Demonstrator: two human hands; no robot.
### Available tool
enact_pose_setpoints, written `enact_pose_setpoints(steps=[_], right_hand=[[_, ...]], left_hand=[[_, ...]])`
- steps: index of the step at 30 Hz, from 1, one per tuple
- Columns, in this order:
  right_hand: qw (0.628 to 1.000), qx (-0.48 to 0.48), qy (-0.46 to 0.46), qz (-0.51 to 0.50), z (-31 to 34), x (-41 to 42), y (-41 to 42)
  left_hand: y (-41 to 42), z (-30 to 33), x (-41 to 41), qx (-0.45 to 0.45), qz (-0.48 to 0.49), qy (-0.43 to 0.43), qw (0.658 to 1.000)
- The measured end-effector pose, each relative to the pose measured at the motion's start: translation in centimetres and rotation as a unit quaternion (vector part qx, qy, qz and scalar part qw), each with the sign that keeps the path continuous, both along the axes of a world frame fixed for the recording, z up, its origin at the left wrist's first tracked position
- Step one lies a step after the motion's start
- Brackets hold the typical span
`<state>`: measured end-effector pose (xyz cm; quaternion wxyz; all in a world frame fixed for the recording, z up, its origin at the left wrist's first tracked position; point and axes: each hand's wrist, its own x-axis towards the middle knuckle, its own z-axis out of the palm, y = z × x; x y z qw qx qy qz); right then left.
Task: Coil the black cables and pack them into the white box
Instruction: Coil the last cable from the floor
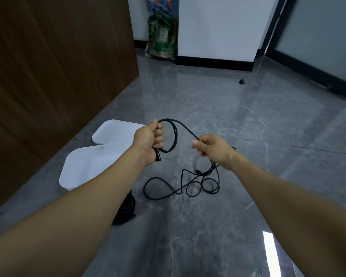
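Note:
My left hand (150,139) grips a small loop of a thin black cable (175,134), with the plug end sticking out below the fist. My right hand (211,149) pinches the same cable a little to the right, at about the same height. From there the cable drops to the floor, where its loose loops (186,182) lie tangled. A second black cable bundle (126,208) lies on the floor, partly hidden under my left forearm. The white box (84,168) stands open on the floor to the left, its lid (114,131) lying behind it.
A brown wooden wall panel (48,76) runs along the left. A green printed bag (162,37) leans in the far corner. A glass door with a black frame (318,47) is at the far right, and a small black doorstop (242,81) sits on the grey tile floor.

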<state>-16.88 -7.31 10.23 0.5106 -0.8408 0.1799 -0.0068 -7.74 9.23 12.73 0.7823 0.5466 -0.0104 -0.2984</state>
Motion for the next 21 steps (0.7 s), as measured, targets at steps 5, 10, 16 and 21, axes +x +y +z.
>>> enact_pose_setpoints(steps=[5,10,16,21], right_hand=[[0.996,0.018,-0.022,-0.086,-0.1,-1.8,-2.6],[0.988,-0.002,-0.03,-0.154,-0.4,-1.9,-3.5],[0.978,-0.108,-0.035,-0.174,-0.4,-0.8,-2.7],[0.964,-0.262,0.008,-0.037,0.5,0.7,0.0]], left_hand=[[1.3,-0.4,1.1,-0.021,0.066,0.05,0.996],[2.0,-1.2,2.7,-0.022,0.153,0.083,0.985],[1.8,-1.2,2.9,0.007,0.173,0.021,0.985],[0.0,-1.0,1.5,0.055,0.102,-0.084,0.99]])
